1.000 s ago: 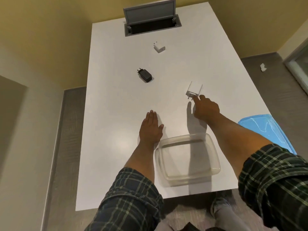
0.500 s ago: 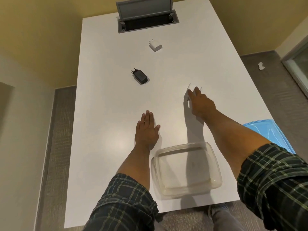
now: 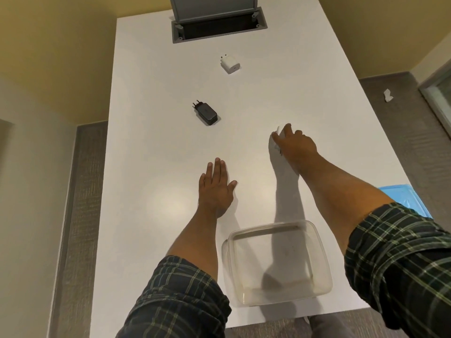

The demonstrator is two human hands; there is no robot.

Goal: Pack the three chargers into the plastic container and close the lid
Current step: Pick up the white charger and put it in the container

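My right hand [image 3: 294, 145] is closed over a white charger [image 3: 278, 131] on the white table [image 3: 156, 147]; only a sliver of the charger shows past my fingers. My left hand [image 3: 216, 189] lies flat and empty on the table, fingers apart. A black charger [image 3: 205, 114] lies farther out to the left, and a second white charger [image 3: 230, 64] lies beyond it. The clear plastic container [image 3: 277, 262] stands open near the front edge, with nothing inside it. Its blue lid [image 3: 406, 200] pokes out at the right edge, partly hidden by my right sleeve.
A grey cable box [image 3: 218, 20] with its flap raised is set into the far end of the table. A scrap of white paper [image 3: 388, 95] lies on the grey floor to the right. Yellow walls surround the table.
My right hand has reached forward and closed over the near white charger, which stood uncovered a second ago. My left hand has stayed flat. The view has tipped slightly.
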